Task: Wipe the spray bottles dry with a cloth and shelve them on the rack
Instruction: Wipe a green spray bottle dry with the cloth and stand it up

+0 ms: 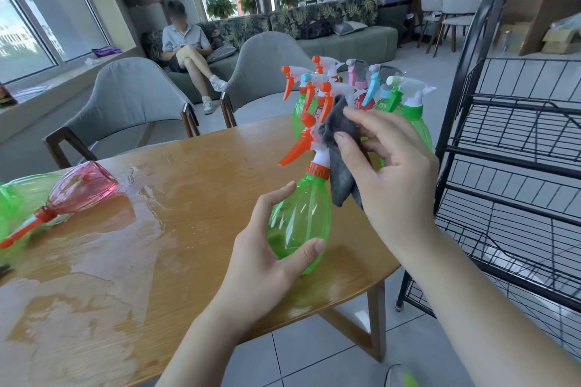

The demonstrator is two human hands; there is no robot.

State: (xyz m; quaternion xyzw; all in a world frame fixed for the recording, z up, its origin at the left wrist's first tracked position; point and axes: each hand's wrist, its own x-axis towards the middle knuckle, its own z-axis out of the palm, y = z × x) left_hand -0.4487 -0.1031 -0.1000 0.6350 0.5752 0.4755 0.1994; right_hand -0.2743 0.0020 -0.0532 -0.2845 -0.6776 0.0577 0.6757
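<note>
Left hand (264, 256) fingers wrap the green spray bottle (300, 223) above the worktop's (176, 198) right edge; right hand (396, 163) fingers pinch a grey cloth (341, 148) against its neck.

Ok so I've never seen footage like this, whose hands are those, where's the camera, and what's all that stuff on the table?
There is one picture, taken by a wide-angle camera worn on a person's head, looking forward and down. The two bare hands belong to that person; no machine is involved. The left hand holds a green spray bottle by its body. The right hand presses a grey cloth against the bottle's neck and orange trigger head. Behind it, a cluster of upright spray bottles stands on the wooden table, which has wet patches. At the far left a pink bottle lies on its side. The black wire rack on the right has no bottles on the shelves in view.
</note>
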